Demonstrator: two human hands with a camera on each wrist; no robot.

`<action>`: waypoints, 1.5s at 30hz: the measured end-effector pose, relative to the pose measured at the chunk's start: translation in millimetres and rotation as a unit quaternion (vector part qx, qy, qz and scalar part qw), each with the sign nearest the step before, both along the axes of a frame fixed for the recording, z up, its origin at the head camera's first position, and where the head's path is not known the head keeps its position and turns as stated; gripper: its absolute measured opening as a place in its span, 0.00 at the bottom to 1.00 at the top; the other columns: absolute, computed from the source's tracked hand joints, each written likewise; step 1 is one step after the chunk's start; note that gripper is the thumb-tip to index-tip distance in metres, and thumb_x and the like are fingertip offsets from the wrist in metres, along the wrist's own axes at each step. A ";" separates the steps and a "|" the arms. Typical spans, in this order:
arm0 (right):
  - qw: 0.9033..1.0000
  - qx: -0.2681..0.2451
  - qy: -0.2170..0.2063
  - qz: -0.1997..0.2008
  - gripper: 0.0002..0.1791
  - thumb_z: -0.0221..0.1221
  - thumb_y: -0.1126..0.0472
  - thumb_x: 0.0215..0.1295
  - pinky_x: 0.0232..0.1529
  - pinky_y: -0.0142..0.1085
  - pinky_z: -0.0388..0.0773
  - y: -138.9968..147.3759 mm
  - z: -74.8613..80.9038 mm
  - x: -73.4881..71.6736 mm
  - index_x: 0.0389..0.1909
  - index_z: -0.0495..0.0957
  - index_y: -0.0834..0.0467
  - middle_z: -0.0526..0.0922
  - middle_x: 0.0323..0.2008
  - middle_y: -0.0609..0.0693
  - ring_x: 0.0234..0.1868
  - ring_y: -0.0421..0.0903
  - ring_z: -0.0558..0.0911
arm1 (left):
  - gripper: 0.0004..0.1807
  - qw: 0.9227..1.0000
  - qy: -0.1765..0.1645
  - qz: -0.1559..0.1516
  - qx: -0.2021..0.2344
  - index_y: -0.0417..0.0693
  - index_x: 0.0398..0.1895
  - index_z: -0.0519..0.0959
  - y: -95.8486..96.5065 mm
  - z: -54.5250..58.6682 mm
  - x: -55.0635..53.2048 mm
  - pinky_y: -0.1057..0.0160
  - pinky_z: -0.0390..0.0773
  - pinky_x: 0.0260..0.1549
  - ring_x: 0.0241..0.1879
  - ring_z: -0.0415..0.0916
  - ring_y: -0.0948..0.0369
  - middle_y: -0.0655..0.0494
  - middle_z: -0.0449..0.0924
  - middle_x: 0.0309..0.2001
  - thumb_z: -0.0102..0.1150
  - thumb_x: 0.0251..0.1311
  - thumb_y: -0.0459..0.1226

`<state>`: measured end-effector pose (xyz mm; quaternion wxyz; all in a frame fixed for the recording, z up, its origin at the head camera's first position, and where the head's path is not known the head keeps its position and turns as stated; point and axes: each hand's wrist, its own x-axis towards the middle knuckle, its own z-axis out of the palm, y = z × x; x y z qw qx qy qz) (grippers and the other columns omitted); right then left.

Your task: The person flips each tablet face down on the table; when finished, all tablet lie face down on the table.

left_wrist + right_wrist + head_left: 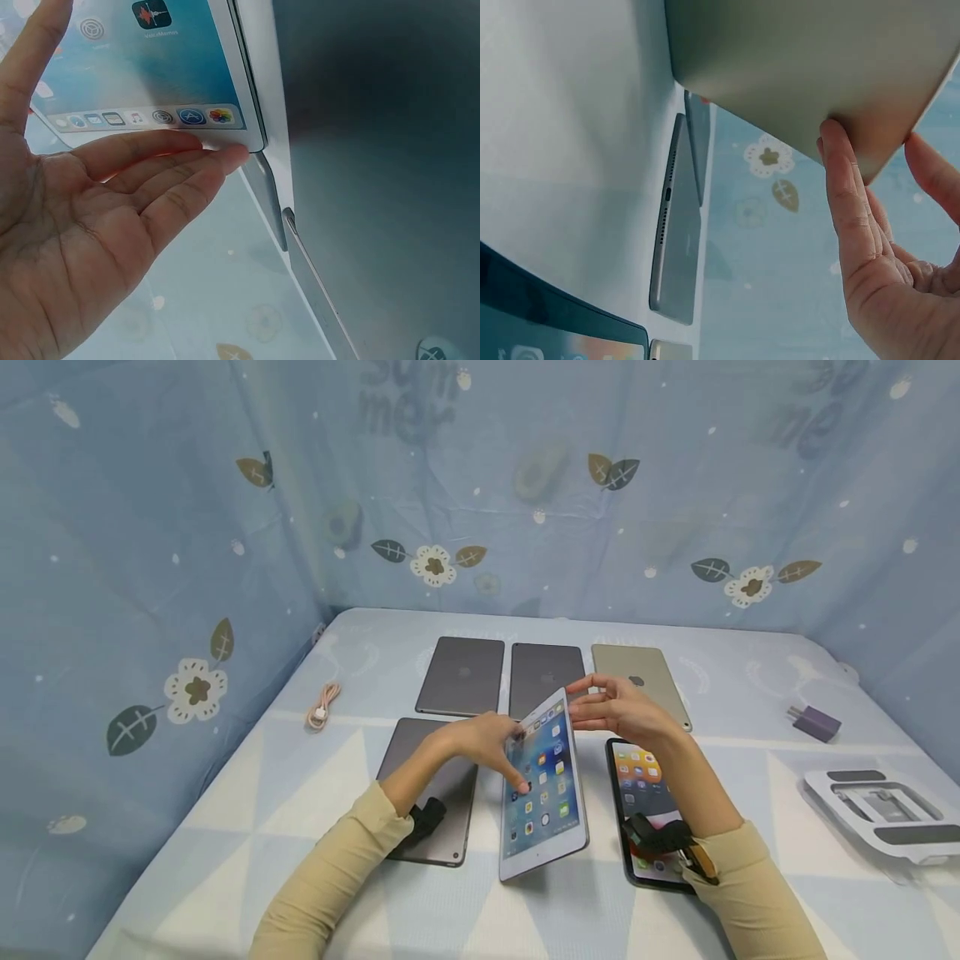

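Note:
A white-fronted tablet (543, 789) with a lit home screen stands tilted up between the two hands. My left hand (487, 743) lies over its screen side. In the left wrist view its fingers (180, 172) stretch straight along the bezel by the icon dock, with the thumb over the screen. My right hand (618, 710) is at the tablet's upper corner. In the right wrist view it pinches that corner, fingertips against the gold back (780, 82) and thumb at the edge. Under the left forearm lies a dark grey tablet (457, 810), face down.
Two dark grey tablets (461, 672) and a gold one (645, 677) lie face down in the back row. Below the right forearm is a lit black-framed tablet (633, 777). A pink cable (322, 706) lies left; a purple charger (816, 724) and white stand (892, 814) lie right.

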<state>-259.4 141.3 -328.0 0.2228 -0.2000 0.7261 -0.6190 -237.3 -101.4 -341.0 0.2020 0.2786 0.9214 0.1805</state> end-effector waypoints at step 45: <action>0.997 0.047 0.065 -0.001 0.29 0.61 0.69 0.61 0.47 0.36 0.83 0.7 12.1 8.9 0.60 0.62 0.73 0.84 0.36 0.43 0.39 0.40 0.85 | 0.44 0.996 0.004 -0.054 0.077 0.45 0.65 0.69 12.4 2.4 5.9 0.61 0.69 0.63 0.65 0.69 0.57 0.53 0.75 0.63 0.75 0.45 0.50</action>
